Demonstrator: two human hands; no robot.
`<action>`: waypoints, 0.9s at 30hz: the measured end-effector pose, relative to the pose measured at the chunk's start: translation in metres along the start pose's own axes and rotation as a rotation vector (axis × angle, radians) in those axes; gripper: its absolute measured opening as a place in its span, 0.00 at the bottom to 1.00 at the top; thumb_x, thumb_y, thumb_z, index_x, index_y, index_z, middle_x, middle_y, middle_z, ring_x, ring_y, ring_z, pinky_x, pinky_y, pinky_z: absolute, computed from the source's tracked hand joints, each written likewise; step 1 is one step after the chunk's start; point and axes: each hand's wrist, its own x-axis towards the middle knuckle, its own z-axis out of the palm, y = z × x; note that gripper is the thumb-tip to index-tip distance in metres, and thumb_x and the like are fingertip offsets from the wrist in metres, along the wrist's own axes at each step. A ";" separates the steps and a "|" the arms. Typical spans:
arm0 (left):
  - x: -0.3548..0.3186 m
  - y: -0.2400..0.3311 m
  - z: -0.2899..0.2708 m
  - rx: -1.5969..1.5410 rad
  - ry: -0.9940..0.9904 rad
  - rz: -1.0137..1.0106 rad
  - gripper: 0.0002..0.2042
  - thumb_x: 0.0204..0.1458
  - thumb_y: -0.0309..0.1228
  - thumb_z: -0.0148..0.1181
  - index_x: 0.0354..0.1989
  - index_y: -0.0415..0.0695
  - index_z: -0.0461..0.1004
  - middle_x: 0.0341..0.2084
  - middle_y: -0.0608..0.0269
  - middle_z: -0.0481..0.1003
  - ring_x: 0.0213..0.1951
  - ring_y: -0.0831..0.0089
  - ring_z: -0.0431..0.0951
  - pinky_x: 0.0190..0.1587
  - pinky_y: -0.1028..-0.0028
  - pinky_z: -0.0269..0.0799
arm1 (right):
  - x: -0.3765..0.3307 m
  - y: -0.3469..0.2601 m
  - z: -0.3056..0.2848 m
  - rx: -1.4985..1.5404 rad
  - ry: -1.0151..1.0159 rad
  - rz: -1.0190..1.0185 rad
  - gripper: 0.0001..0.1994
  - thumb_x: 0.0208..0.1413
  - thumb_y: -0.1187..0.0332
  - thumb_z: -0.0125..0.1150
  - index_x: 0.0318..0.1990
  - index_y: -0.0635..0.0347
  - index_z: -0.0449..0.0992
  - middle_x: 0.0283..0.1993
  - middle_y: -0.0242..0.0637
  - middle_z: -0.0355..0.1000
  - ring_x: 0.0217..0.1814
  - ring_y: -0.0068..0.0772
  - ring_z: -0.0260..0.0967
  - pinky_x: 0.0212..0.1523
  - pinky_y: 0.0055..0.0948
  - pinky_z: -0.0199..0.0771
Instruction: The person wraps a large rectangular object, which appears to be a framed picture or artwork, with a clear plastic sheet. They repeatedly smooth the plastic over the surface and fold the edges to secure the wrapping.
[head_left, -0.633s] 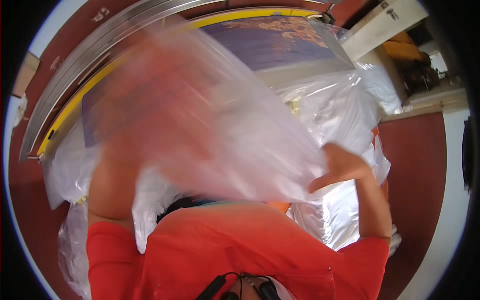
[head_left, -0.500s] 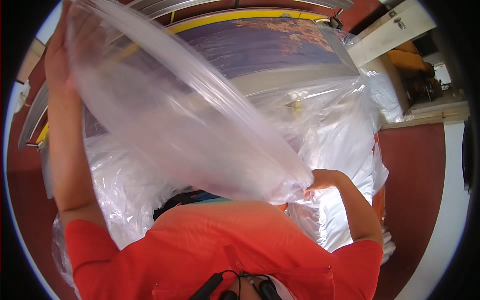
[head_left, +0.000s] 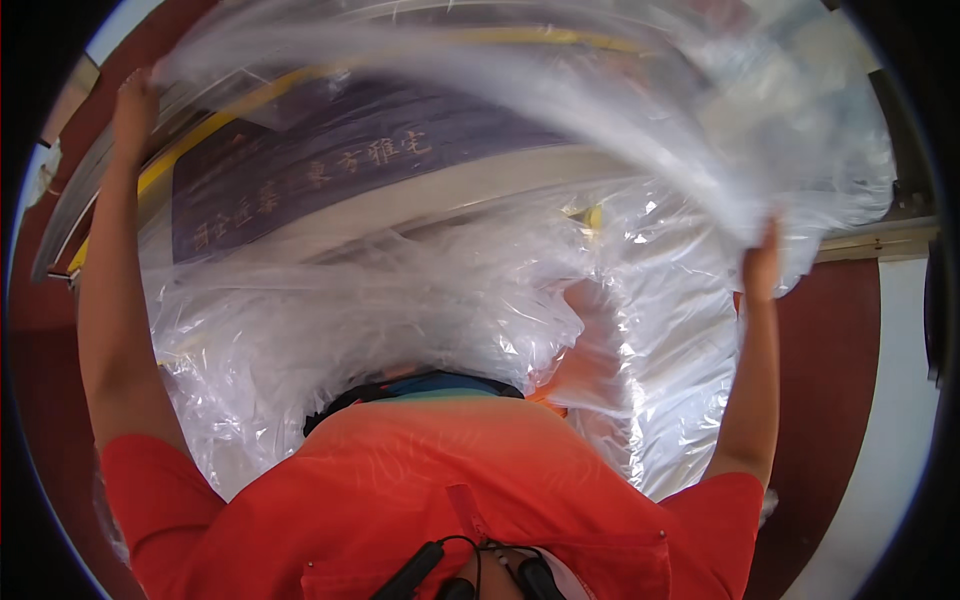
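Place: looks like a workshop / pkg rm
Film: clear plastic sheets (head_left: 350, 305) heaped along near edge & R side of work surface (head_left: 430, 200)
Panel: printed, dk blue (head_left: 300, 165)
Far edge: yellow strip (head_left: 215, 128), metal rails (head_left: 62, 232) beyond
Floor: dk red (head_left: 825, 400)

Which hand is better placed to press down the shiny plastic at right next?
Likely the right hand: it appears nearer the shiny plastic, while the left hand is up at far left. Both grip the clear sheet.

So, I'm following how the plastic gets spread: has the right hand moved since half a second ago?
Yes. The right hand has moved up and rightward in the view, closer to the pale ledge at right.
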 end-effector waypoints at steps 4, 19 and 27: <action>-0.014 0.064 -0.081 -1.099 -0.778 -1.492 0.15 0.50 0.40 0.43 0.40 0.44 0.66 0.32 0.62 0.69 0.34 0.75 0.69 0.35 0.80 0.65 | -0.020 -0.098 0.020 0.105 -1.258 -0.269 0.28 0.34 0.55 0.63 0.45 0.58 0.66 0.43 0.41 0.65 0.49 0.39 0.60 0.49 0.31 0.58; -0.145 -0.001 -0.295 0.269 -1.187 -0.390 0.14 0.37 0.19 0.45 0.34 0.45 0.71 0.41 0.63 0.67 0.52 0.65 0.57 0.56 0.61 0.42 | 0.073 -0.293 0.110 0.084 -0.350 -0.576 0.26 0.50 0.52 0.39 0.57 0.48 0.49 0.61 0.35 0.42 0.63 0.38 0.34 0.58 0.39 0.32; -0.181 0.027 -0.203 -0.001 -1.115 -0.553 0.21 0.50 0.41 0.40 0.52 0.48 0.56 0.52 0.56 0.55 0.54 0.60 0.52 0.53 0.58 0.47 | 0.076 -0.278 0.106 0.100 -0.407 -0.523 0.24 0.52 0.53 0.36 0.57 0.48 0.49 0.61 0.34 0.41 0.63 0.39 0.34 0.59 0.38 0.30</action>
